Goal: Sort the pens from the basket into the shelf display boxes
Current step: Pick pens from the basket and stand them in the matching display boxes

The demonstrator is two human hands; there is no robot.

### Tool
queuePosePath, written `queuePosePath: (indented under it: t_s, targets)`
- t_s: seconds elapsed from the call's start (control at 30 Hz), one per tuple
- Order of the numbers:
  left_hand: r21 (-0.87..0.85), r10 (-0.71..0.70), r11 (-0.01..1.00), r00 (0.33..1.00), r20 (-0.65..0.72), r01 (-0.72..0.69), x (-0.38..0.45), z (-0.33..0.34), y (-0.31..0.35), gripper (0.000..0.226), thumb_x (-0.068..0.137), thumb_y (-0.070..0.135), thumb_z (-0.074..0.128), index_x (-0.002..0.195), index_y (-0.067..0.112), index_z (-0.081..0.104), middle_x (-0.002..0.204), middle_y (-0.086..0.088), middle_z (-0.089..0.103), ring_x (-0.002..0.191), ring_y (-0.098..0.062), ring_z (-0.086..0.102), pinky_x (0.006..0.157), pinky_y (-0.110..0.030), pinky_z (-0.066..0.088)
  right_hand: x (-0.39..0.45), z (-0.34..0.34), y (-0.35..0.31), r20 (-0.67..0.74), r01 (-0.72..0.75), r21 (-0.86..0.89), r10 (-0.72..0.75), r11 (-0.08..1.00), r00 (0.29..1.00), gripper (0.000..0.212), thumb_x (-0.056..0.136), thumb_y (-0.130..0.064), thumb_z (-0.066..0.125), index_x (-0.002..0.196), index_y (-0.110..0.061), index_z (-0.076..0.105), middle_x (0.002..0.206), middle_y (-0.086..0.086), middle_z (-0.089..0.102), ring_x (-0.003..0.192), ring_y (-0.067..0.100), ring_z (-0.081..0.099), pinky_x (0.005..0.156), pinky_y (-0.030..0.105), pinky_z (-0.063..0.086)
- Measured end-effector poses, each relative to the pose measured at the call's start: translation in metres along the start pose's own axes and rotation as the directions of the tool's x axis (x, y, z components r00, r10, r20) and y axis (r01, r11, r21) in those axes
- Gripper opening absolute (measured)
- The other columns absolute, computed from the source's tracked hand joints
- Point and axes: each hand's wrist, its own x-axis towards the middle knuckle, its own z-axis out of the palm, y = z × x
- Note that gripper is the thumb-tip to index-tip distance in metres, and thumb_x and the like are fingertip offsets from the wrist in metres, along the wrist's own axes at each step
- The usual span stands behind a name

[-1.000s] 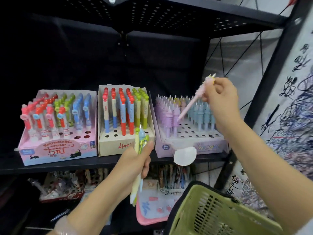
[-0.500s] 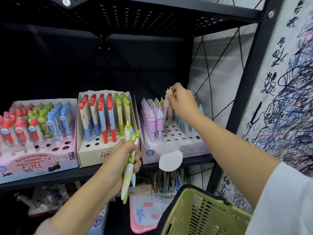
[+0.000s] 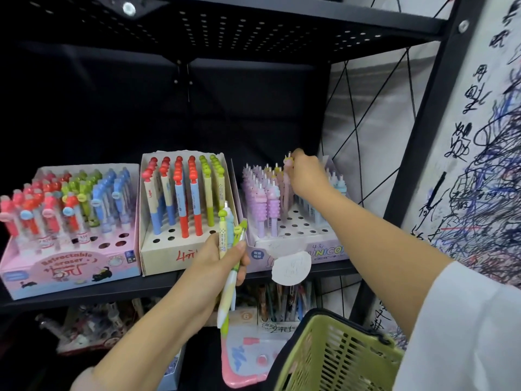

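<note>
Three display boxes stand on the black shelf: a pink eraser-pen box (image 3: 70, 266) at left, a cream box (image 3: 166, 255) with red and green topped pens in the middle, and a lilac unicorn box (image 3: 318, 249) at right. My right hand (image 3: 306, 176) pinches the top of a pink unicorn pen (image 3: 287, 187) that stands upright among the pens in the lilac box. My left hand (image 3: 217, 266) grips a bundle of green and pastel pens (image 3: 229, 266) in front of the cream box. The green basket (image 3: 335, 356) hangs at the lower right.
A perforated black shelf (image 3: 253, 26) overhangs the boxes. The black rack post (image 3: 423, 136) rises at right beside a scribbled white test sheet (image 3: 485, 153). A round white tag (image 3: 291, 267) hangs from the lilac box. More pen boxes (image 3: 284, 306) and a pink case (image 3: 242, 359) sit on the lower shelf.
My right hand carried the pink unicorn pen down from mid-air into the lilac box, where it now stands upright. My left hand kept its pen bundle and stayed near the cream box.
</note>
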Motion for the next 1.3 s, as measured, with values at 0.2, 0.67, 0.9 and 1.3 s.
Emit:
queuePosePath:
  t_s: [0.2, 0.67, 0.9, 1.3]
  targets:
    - [-0.06, 0.005, 0.998, 0.999, -0.045, -0.008, -0.005, -0.011, 0.002, 0.008, 0.094, 0.017, 0.048, 0.09, 0.012, 0.052, 0.063, 0.001, 0.062, 0.048, -0.008, 0.046, 0.048, -0.018, 0.042, -0.008, 0.012, -0.005, 0.144, 0.005, -0.221, 0.027, 0.975, 0.989, 0.046, 0.088, 0.008, 0.038, 0.133, -0.002, 0.036, 0.122, 0.022, 0.054, 0.108, 0.037, 0.056, 0.075, 0.037, 0.043]
    - [-0.131, 0.02, 0.991, 0.992, -0.121, -0.036, -0.009, -0.02, 0.0, 0.006, 0.094, 0.017, 0.05, 0.094, 0.014, 0.055, 0.064, 0.005, 0.067, 0.05, -0.003, 0.05, 0.048, -0.015, 0.044, -0.017, 0.008, 0.003, 0.105, 0.136, -0.125, -0.123, 0.983, 0.987, 0.074, 0.086, 0.011, 0.046, 0.149, -0.014, 0.017, 0.156, 0.008, 0.014, 0.132, 0.032, 0.038, 0.097, 0.04, 0.043]
    - [-0.152, 0.007, 0.988, 0.992, -0.126, -0.026, -0.009, -0.029, -0.003, 0.01, 0.091, 0.02, 0.052, 0.095, 0.011, 0.054, 0.066, 0.003, 0.067, 0.05, -0.003, 0.051, 0.047, -0.015, 0.044, -0.017, 0.02, 0.004, 0.151, 0.196, -0.141, -0.175, 0.97, 0.973, 0.057, 0.085, 0.01, 0.04, 0.14, -0.005, 0.035, 0.152, 0.012, 0.019, 0.123, 0.035, 0.044, 0.093, 0.039, 0.044]
    - [-0.164, 0.051, 0.983, 0.987, -0.152, -0.076, -0.014, -0.033, 0.001, 0.006, 0.092, 0.015, 0.052, 0.092, 0.011, 0.056, 0.063, 0.004, 0.067, 0.049, -0.001, 0.051, 0.048, -0.014, 0.045, -0.038, -0.012, -0.022, -0.218, 0.135, 0.162, -0.098, 0.978, 0.971, 0.031, 0.093, -0.005, 0.04, 0.117, -0.007, 0.059, 0.121, 0.011, 0.055, 0.1, 0.025, 0.057, 0.087, 0.036, 0.046]
